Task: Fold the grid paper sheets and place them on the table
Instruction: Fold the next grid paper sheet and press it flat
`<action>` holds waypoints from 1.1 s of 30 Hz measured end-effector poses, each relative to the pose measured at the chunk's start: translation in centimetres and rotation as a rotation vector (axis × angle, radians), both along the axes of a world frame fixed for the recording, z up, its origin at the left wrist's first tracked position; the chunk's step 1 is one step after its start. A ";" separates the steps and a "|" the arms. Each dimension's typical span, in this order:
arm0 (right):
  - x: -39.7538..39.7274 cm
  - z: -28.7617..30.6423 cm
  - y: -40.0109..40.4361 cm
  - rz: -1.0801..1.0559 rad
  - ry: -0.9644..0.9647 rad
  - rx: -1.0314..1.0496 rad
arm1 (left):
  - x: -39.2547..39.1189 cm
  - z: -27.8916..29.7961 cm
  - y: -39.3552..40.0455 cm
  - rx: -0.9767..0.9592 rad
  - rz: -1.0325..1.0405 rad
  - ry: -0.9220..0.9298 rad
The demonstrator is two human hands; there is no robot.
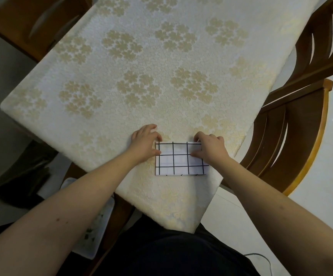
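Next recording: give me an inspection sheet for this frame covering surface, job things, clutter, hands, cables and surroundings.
Surface: table under a cream floral cloth, seen at an angle.
Job things: one folded grid paper lying flat near the table's near right corner; no other sheets seen.
Clutter: nothing seen on the table.
Hands: left hand at the paper's far left corner; right hand on its far right part, fingers curled at the edge.
Cables: a thin cable on the floor, bottom right.
Surroundings: wooden chair at right, another chair top left, white tray on the floor at left.
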State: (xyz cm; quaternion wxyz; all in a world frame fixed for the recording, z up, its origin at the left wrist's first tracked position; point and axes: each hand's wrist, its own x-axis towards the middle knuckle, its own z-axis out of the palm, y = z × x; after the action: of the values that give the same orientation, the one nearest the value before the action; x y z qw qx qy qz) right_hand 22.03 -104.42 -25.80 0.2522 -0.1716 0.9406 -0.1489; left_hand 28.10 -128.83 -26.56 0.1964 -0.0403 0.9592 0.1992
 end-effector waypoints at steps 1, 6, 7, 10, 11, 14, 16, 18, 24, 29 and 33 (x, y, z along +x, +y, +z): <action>0.1 0.0 0.2 -0.017 -0.019 -0.029 | -0.2 0.2 0.1 -0.003 -0.004 -0.013; 0.2 -0.1 1.3 -0.220 -0.123 -0.193 | -0.4 1.1 0.5 -0.009 0.014 -0.012; 0.2 0.1 1.6 -0.258 -0.146 -0.223 | -0.3 1.2 0.6 -0.016 0.014 -0.003; 0.3 0.6 2.3 -0.308 -0.185 -0.251 | 0.2 1.1 0.6 -0.047 0.011 0.016; 0.4 0.7 2.5 -0.315 -0.196 -0.253 | 0.5 1.0 0.6 -0.049 0.023 0.018; 0.8 0.8 3.1 -0.353 -0.231 -0.288 | 1.4 1.1 0.6 0.059 0.110 0.057; 1.2 0.9 3.3 -0.370 -0.248 -0.327 | 2.2 1.5 0.6 0.268 0.271 0.021; 1.6 1.0 3.3 -0.399 -0.271 -0.382 | 3.1 1.9 0.4 0.510 0.466 -0.061; 3.8 1.6 3.4 -0.573 -0.420 -0.607 | 4.8 2.5 1.3 0.911 0.816 -0.159; 6.0 1.6 3.6 -0.707 -0.669 -0.766 | 6.1 2.9 1.9 1.011 0.912 -0.169; 7.2 1.5 4.2 -0.664 -0.617 -0.689 | 7.6 3.6 2.4 0.993 0.928 -0.196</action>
State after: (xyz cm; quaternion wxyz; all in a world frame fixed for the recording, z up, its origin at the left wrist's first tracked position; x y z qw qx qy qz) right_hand 29.19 -100.26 -24.33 0.3844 0.1123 0.7239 -0.5618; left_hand 35.70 -126.47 -22.96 0.1717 -0.3700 0.6156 0.6743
